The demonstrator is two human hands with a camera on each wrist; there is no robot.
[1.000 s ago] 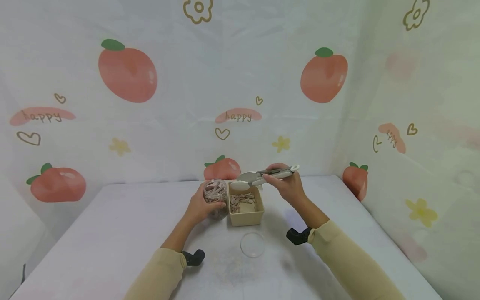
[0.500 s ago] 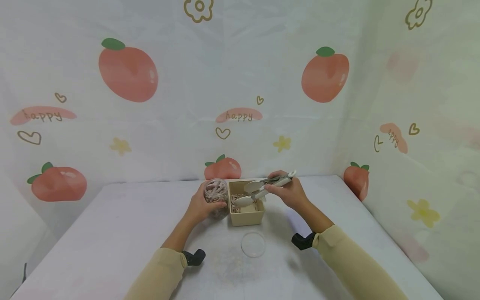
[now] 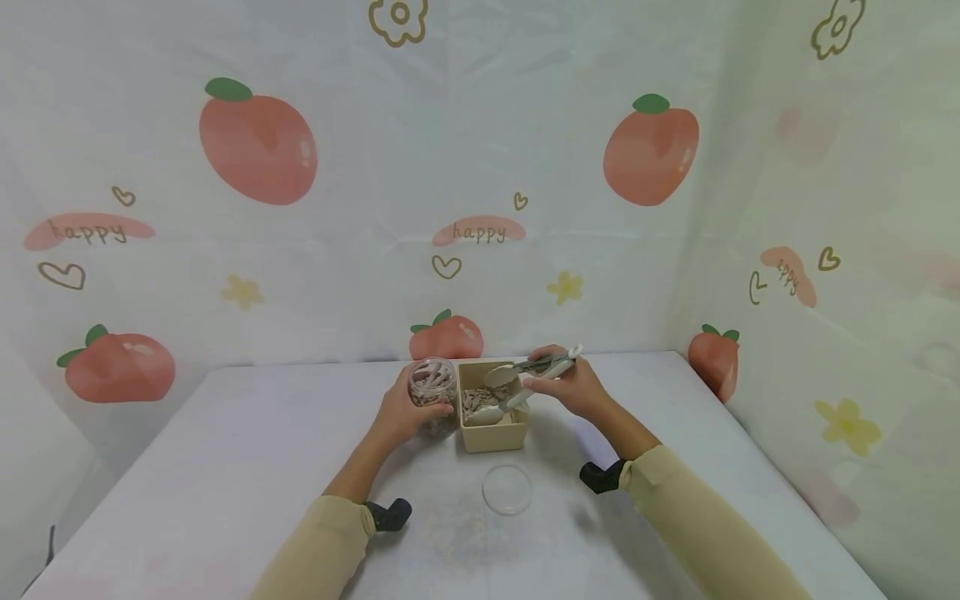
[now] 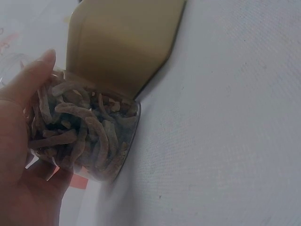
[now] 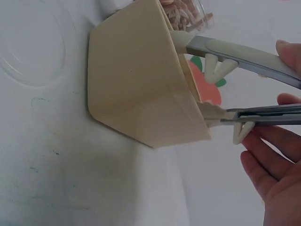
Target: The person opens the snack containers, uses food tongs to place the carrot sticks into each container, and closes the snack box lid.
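Landmark = the beige box [image 3: 491, 417]. Working near to far from there.

Nearest the camera, just this side of the box, a clear round lid [image 3: 506, 488] is lying flat on the white table [image 3: 225, 467], apart from both hands.

Risks, judged from how things are sitting now:
- The tongs [image 3: 517, 385] are reaching down into the box w/ both arms spread; a loose squeeze is likely to drop the strips back in, or scatter them on the table beside the box.
- The box is light-looking and nobody is holding it, so the tong tips pushing sideways against its wall could be sliding or tipping it.
- The jar [image 3: 432, 392] is touching the box's left side and looking tilted in the left wrist view; strips [image 4: 84, 136] piled up to the mouth could be spilling if it leans more.

Hand poses: the right hand [image 3: 573, 390], right of the box and slightly above its rim, is gripping the tongs by the handle end, thumb on the upper arm and fingers [image 5: 268, 165] under the lower one, wrist angled down toward the box. The left hand [image 3: 401, 412], left of the box, is wrapping round the jar, thumb [image 4: 33, 75] up its side, steadying it on the table.

Beyond the box, a peach-print backdrop [image 3: 255, 150] is hanging.
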